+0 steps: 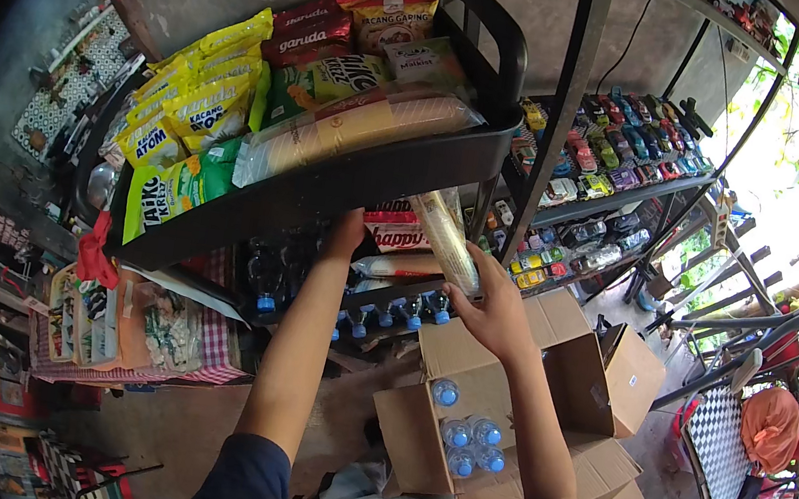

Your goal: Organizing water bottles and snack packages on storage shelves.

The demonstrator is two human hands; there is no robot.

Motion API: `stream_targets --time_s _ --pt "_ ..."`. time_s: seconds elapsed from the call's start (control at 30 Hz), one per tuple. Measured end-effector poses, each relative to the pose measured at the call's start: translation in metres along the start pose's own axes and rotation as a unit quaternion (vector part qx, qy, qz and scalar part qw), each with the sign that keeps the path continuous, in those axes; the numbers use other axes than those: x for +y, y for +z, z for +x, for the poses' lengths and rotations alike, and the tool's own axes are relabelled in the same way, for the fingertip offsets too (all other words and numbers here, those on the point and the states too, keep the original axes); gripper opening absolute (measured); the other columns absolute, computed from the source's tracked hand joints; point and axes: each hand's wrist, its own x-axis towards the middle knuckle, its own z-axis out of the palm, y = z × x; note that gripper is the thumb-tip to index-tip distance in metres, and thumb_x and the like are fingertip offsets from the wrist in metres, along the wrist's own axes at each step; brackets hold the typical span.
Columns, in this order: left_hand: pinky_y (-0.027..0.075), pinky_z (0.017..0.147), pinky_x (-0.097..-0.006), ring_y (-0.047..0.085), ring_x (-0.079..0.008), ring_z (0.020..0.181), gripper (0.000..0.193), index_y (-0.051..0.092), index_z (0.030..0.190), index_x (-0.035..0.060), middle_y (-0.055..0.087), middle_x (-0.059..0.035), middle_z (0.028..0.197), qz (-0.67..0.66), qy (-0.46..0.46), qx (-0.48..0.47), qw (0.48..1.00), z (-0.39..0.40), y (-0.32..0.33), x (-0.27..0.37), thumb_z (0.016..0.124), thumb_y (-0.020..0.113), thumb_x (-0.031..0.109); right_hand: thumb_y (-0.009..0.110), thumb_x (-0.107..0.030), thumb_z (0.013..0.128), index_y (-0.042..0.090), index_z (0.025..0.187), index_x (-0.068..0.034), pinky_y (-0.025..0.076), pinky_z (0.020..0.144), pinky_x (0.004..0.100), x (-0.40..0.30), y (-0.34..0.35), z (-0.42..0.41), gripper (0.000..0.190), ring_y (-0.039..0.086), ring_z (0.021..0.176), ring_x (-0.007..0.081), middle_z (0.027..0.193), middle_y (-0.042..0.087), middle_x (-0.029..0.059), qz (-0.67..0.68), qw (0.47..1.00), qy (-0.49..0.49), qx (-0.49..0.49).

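Note:
My right hand holds a long clear-wrapped snack pack at the right end of a black cart, below its top tray. My left hand reaches under that tray; its fingers are hidden, so what it touches does not show. Between the hands, red snack packs and a white and red pack lie on the lower level. Bottles with blue caps lie beneath them. The top tray holds yellow peanut packs, green packs, dark red packs and a long clear-wrapped pack.
An open cardboard box with several water bottles stands below my right arm, beside another carton. Racks of toy cars stand at right behind a metal post. At left is a table with a checkered cloth.

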Motion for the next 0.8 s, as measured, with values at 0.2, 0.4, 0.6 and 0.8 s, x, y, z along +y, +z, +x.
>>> stream_targets --time_s 0.2,0.4,0.6,0.8 --pt "0.022 0.111 -0.0372 0.029 -0.0276 0.135 0.061 0.025 0.144 0.0033 0.032 -0.0166 0.145 -0.114 -0.116 0.009 0.987 -0.008 -0.011 -0.031 0.099 0.036 0.044 0.069 -0.021 0.082 0.046 0.129 0.002 0.055 0.074 0.036 0.002 0.003 -0.004 0.057 0.061 0.096 0.0344 0.112 0.057 0.0218 0.01 0.999 -0.03 0.009" --pt "0.033 0.105 -0.0362 0.04 -0.0265 0.128 0.052 0.029 0.141 0.0034 0.044 -0.0162 0.137 0.247 0.018 -0.024 0.969 -0.017 -0.018 -0.085 0.101 0.035 0.036 0.069 -0.02 0.081 0.045 0.129 0.003 0.056 0.071 0.0346 0.003 0.011 -0.014 0.059 0.062 0.097 0.0327 0.113 0.057 0.0215 0.019 0.999 -0.03 0.012" --pt "0.036 0.102 -0.0356 0.048 -0.0239 0.12 0.058 0.039 0.137 0.0027 0.048 -0.014 0.133 -0.332 -0.295 0.023 0.896 0.001 -0.025 -0.062 0.099 0.036 0.047 0.069 -0.021 0.081 0.045 0.129 0.003 0.056 0.073 0.0352 0.0 0.018 -0.011 0.059 0.061 0.098 0.0338 0.112 0.058 0.0214 0.001 0.998 -0.056 0.002" --pt "0.027 0.109 -0.033 0.037 -0.0206 0.132 0.066 0.035 0.142 0.0036 0.039 -0.0125 0.144 -0.197 -0.267 -0.015 0.943 -0.026 -0.024 0.028 0.097 0.036 0.053 0.069 -0.022 0.081 0.046 0.129 0.001 0.051 0.081 0.039 0.001 0.008 -0.017 0.058 0.059 0.098 0.0367 0.11 0.058 0.022 -0.032 0.998 -0.06 0.003"
